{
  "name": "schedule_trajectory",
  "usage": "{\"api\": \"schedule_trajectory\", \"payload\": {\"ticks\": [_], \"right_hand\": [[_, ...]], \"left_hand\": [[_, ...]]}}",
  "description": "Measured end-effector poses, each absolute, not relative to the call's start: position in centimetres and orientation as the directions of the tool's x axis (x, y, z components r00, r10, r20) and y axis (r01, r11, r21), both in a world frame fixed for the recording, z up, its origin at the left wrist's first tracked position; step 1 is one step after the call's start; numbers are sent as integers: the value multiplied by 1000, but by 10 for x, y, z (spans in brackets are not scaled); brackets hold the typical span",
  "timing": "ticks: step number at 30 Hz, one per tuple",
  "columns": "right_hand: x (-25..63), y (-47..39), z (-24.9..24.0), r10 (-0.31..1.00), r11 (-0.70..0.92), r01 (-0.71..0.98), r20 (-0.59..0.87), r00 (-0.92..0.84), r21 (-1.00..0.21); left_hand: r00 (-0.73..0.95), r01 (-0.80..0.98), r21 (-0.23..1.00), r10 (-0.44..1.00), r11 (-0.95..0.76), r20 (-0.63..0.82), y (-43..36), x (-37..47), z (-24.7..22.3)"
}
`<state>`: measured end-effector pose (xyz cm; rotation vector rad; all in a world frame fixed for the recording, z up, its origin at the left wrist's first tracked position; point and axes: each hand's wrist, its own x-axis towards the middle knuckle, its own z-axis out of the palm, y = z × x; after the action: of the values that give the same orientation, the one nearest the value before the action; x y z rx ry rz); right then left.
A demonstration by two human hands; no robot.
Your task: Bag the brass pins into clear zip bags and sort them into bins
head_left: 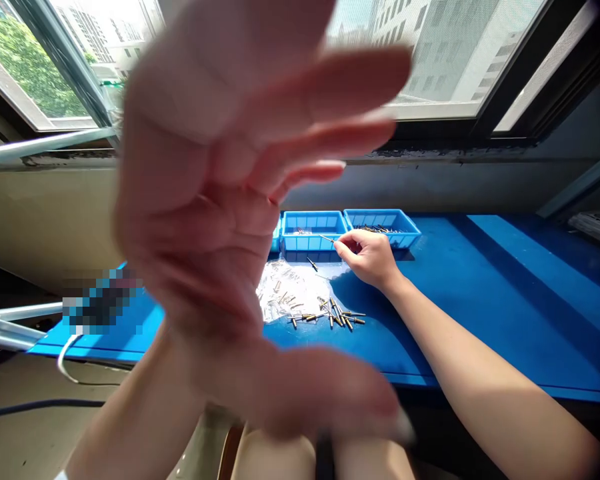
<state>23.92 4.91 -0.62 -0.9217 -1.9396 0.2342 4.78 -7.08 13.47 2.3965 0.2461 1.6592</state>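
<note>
My left hand (215, 220) is held up close to the camera, slightly blurred, with its palm in view. Its fingers are spread, the thumb points right, and it holds nothing. Over the front rim of the middle blue bin (315, 244), my right hand (373, 259) pinches a thin metal rivet (327, 239) between thumb and fingertips, its shank pointing left. A single rivet (313, 265) lies on the table just below that bin. Closer to me is a loose pile of brass-coloured rivets (347, 323), beside and partly against a clear plastic bag (300, 293).
The right blue bin (407, 240) contains many dark thin pieces. Another blue bin (276, 245) is mostly behind my left hand. They stand on a blue table (480, 313) against the window wall. A pixelated dark object (105, 300) with a white cable (63, 360) sits at left.
</note>
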Motion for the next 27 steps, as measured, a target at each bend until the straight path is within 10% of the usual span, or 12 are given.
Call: {"api": "schedule_trajectory", "payload": {"ticks": [3,9,18,23,27], "right_hand": [[239,49,-6,686,700,500,676,-271,-510],[239,49,-6,692,701,488,662,-289,-520],[240,49,-5,709,686,494,641,-293,-533],[239,50,-6,707,690,490,641,-299,-533],[238,51,-8,704,695,490,635,-318,-526]], "left_hand": [[200,-65,315,297,-947,934,-41,44,107],[451,400,220,400,-890,798,21,17,47],[516,492,338,581,-802,629,20,2,21],[317,147,347,377,-926,870,-27,27,88],[407,190,-17,63,-982,911,-56,37,133]]}}
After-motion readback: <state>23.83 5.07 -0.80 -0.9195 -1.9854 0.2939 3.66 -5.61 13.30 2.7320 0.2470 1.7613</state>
